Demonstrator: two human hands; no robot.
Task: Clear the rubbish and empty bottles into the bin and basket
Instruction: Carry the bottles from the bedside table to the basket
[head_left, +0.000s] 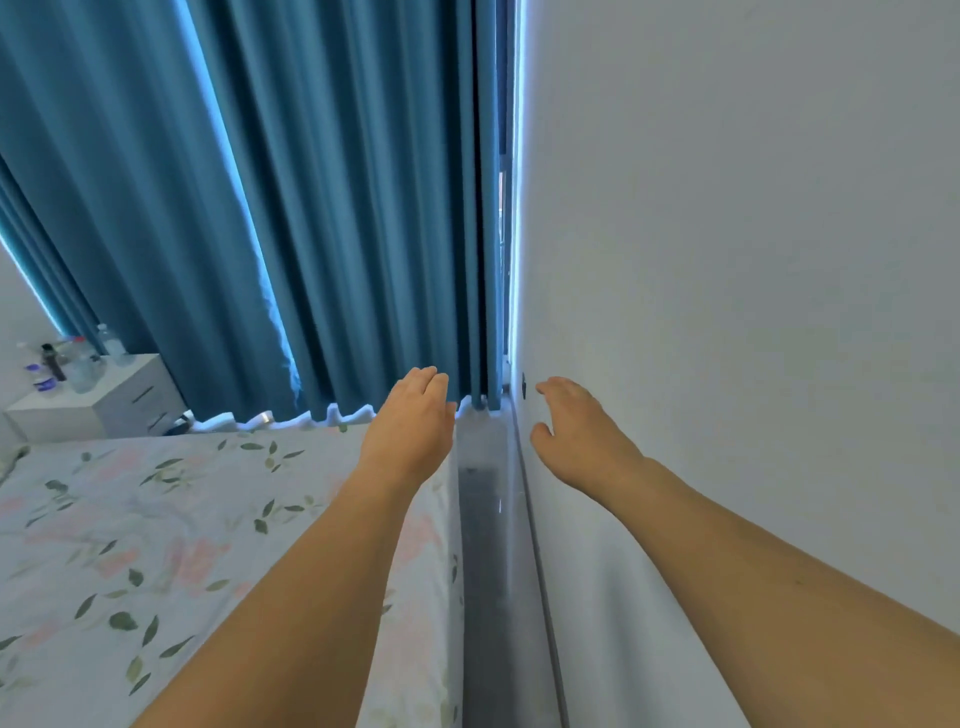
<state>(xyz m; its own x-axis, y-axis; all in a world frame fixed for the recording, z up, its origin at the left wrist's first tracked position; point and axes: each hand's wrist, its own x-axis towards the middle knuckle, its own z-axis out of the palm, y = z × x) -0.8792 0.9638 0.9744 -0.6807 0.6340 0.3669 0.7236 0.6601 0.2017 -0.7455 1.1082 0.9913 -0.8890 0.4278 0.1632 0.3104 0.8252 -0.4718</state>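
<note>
Both hands are out in front with nothing in them. The left hand (410, 421) hovers over the bed (156, 519) edge, fingers relaxed and a bit apart, and the right hand (576, 436) is the same, held close to the wall (727, 312), can't tell if it touches. So no grip on anything yet.

The bottles (83, 358) are way off to the left, standing in a cluster on the nightstand (124, 395) by the curtain (311, 208). I'd say this is still the getting-there stage. Best bet is to turn left and get round the bed before reaching, then take one bottle per hand by the body, since they're packed close and could knock each other over.

No bin or basket in view. The bottles are small and blurry, so I can't say which are empty or how many there are. The gap (493, 571) between bed and wall is dim, hard to tell if there's rubbish down there.
</note>
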